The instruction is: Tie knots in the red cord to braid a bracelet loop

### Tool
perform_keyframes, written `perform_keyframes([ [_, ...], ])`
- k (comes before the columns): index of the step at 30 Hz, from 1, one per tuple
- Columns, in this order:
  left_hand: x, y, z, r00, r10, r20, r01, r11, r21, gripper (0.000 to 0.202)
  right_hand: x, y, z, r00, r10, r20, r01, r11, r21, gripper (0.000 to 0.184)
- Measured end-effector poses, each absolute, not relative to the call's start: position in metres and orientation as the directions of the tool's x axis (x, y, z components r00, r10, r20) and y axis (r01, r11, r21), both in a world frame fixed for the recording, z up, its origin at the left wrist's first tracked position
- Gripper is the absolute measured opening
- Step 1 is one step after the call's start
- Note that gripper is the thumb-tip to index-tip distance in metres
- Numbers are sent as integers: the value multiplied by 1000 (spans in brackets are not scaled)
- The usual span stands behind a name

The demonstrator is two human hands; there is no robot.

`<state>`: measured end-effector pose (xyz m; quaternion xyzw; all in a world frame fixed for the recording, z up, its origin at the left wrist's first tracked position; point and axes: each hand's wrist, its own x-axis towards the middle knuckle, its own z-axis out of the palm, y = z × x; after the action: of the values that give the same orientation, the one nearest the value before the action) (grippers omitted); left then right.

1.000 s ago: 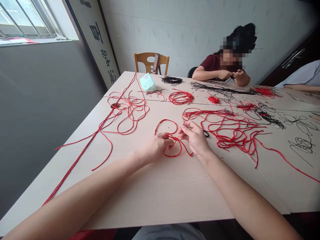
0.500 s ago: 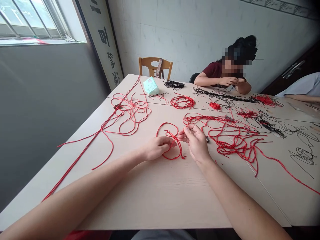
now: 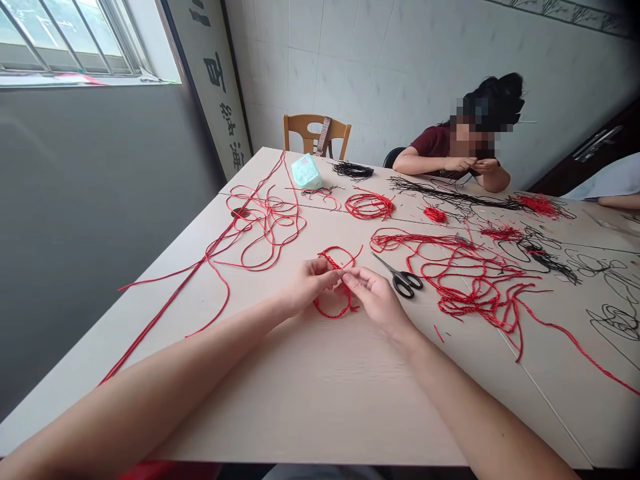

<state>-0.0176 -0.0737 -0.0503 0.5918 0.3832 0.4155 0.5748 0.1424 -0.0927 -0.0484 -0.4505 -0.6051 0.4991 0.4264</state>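
Observation:
A looped red braided cord [image 3: 334,315] lies on the table between my hands, one loose end pointing up and right. My left hand [image 3: 316,283] is closed on it, thumb and fingers pinched at its middle. From the other side my right hand [image 3: 371,291] pinches the same cord, the two sets of fingertips meeting over the loop. The fingers hide the exact spot they grip. Black-handled scissors [image 3: 406,283] rest just beyond my right hand, blades pointing up and left.
Tangled red cords [image 3: 465,303] spread to the right, and thin red cord [image 3: 267,230] lies at left. Behind are a coiled red cord [image 3: 370,205], a mint-green packet [image 3: 306,172] and black cord bundles [image 3: 354,171]. Across the table a person [image 3: 433,150] handles dark cord.
My right hand has moved left and down to meet my left hand at the cord, uncovering the scissors. The view has shifted slightly.

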Motion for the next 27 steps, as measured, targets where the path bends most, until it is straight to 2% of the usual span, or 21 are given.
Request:
perform_keyframes([
  [1,-18,-74,-50,337,939,67,1,-71,997,26,142,-94,-49,-250,966,71,207,125,-970,26],
  [3,-17,-75,-49,277,957,85,76,-110,991,25,140,-98,-49,-245,954,170,411,261,-873,23],
  [5,-15,-77,-50,233,965,119,145,-155,977,23,138,-101,-49,-271,900,341,586,436,-683,20],
  [7,-14,-78,-52,217,962,164,210,-210,955,23,137,-103,-50,-333,835,438,684,534,-498,19],
  [9,-15,-77,-54,215,960,177,272,-233,934,24,137,-103,-52,-362,829,427,712,541,-447,19],
  [11,-17,-74,-57,248,958,144,285,-215,934,26,139,-101,-54,-325,881,344,684,470,-558,18],
  [13,-20,-70,-60,301,948,101,230,-175,957,28,143,-97,-54,-254,931,262,601,364,-712,21],
  [15,-21,-67,-61,360,930,67,151,-129,980,29,147,-92,-53,-174,956,238,506,294,-811,25],
  [18,-20,-68,-59,437,899,22,98,-72,993,28,153,-85,-50,-70,962,263,408,268,-873,25],
  [23,-15,-74,-52,539,842,-20,32,3,999,27,154,-81,-53,-56,987,153,137,159,-978,24],
  [27,-10,-74,-53,548,835,-53,40,37,999,26,150,-79,-57,57,983,172,72,168,-983,19],
])
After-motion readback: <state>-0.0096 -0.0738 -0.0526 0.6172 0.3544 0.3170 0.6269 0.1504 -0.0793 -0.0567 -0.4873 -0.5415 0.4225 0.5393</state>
